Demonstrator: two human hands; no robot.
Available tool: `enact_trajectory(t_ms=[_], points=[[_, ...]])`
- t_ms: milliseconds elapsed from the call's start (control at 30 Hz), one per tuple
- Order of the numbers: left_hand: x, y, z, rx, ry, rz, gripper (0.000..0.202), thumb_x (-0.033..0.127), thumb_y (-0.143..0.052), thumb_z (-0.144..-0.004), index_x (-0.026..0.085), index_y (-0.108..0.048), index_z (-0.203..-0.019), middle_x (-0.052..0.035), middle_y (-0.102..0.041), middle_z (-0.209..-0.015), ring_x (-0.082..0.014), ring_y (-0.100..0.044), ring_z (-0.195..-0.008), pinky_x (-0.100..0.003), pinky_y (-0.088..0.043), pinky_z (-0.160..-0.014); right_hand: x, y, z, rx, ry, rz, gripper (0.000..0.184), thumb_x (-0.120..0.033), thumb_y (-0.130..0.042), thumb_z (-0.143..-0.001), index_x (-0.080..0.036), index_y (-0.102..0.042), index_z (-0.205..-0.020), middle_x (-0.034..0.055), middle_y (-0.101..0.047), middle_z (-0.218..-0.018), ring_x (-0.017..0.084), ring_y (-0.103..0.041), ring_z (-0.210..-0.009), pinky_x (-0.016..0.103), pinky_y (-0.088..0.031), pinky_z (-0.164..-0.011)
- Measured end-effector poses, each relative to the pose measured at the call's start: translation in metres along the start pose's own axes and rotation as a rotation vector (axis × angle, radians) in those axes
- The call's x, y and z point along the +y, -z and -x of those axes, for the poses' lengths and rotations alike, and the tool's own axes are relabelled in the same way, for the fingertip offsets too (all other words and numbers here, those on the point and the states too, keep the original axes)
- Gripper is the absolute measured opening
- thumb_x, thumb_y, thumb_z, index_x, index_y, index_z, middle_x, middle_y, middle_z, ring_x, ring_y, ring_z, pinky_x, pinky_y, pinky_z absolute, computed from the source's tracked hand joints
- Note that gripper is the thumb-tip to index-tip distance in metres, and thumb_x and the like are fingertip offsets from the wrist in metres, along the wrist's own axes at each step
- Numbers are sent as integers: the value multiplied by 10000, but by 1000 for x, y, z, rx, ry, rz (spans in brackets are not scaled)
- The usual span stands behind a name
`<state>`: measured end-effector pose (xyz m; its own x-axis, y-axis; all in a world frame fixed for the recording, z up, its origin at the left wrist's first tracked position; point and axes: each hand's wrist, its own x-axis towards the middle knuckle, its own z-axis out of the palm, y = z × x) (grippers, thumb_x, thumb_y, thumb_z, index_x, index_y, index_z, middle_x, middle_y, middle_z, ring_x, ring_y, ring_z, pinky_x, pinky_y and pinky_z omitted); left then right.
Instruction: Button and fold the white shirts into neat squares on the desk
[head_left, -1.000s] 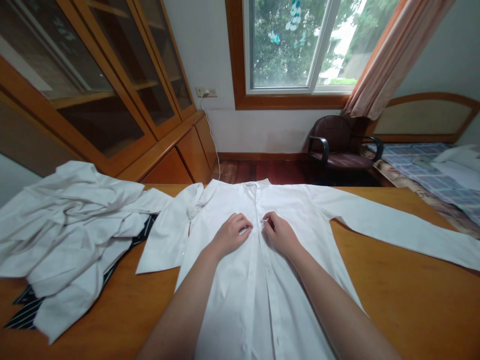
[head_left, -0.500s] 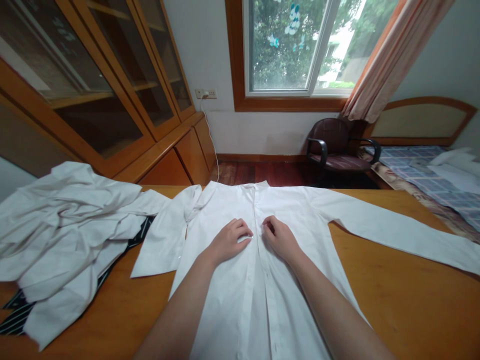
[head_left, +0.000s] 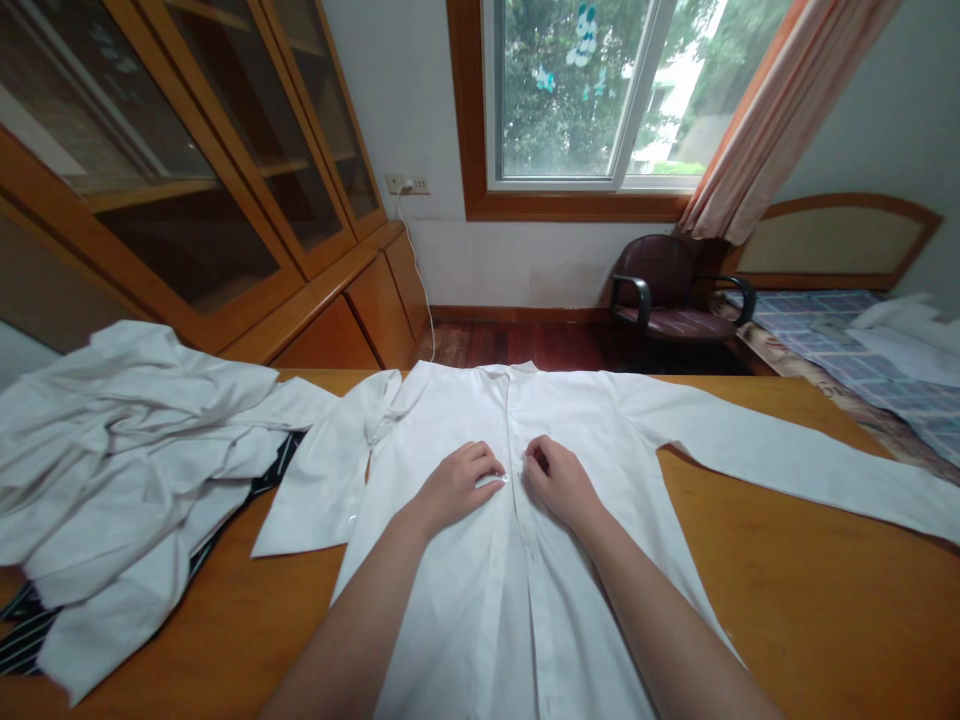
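Observation:
A white button-up shirt (head_left: pixel 480 590) lies flat, front up, on the wooden table (head_left: pixel 810 590), collar toward the window and its right sleeve stretched out. My left hand (head_left: pixel 457 485) rests on the shirt's left front panel with fingers curled, pinching the edge of the placket where a small white button shows. My right hand (head_left: pixel 559 480) is closed on the facing edge of the placket, a finger's width from the left hand. Both hands sit at chest height of the shirt.
A heap of crumpled white garments (head_left: pixel 127 460) lies on the table's left side over a black-and-white striped cloth (head_left: pixel 22 640). Beyond the table stand a wooden glass-door cabinet (head_left: pixel 210 190), a dark armchair (head_left: pixel 667 295) under the window, and a bed (head_left: pixel 877 350).
Both hands have slid slightly toward me along the shirt's placket and stay pinched on its edges. The view has shifted a little; the shirt lies as before.

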<state>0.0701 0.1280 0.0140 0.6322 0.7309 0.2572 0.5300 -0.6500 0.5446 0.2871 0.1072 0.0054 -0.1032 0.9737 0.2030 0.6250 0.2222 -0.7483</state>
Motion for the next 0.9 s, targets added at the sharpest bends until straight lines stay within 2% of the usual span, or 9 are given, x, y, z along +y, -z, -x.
enact_trajectory(t_ms=[100,200,400,500,900], points=[[-2,-1,0,2,-1,-5,61,216,-633,-913,231,-675,-954,-33,-638,-951,-197,-604,-944,-334,-511,-848,-2,2,2,8,3,65,65,-161,-507,-833,-212,-537,-862,5,-592,-765,171,-543,-723,270,-393,-676],[-3,-1,0,3,-7,-9,67,226,-615,-928,230,-673,-962,-37,-636,-946,-197,-601,-938,-336,-507,-842,-8,4,5,-37,32,200,34,-184,-547,-830,-214,-532,-829,9,-582,-769,173,-531,-739,275,-375,-675],[-1,0,-2,2,3,-9,54,216,-610,-929,224,-664,-926,-29,-631,-923,-192,-607,-930,-322,-504,-825,-22,5,12,-138,115,464,256,-385,-706,-792,-220,-511,-773,35,-590,-853,200,-518,-799,316,-359,-720],[0,0,-2,6,7,0,57,221,-612,-927,224,-668,-915,-26,-626,-911,-186,-609,-910,-313,-507,-808,-25,5,15,-164,130,516,285,-419,-720,-780,-221,-515,-785,43,-592,-882,210,-523,-821,326,-358,-731],[-2,-2,-3,24,-5,13,92,229,-595,-933,214,-684,-921,-38,-623,-896,-182,-615,-876,-309,-515,-784,-37,-4,20,-156,91,622,146,-287,-637,-824,-195,-562,-908,96,-608,-963,252,-544,-869,346,-343,-699]])
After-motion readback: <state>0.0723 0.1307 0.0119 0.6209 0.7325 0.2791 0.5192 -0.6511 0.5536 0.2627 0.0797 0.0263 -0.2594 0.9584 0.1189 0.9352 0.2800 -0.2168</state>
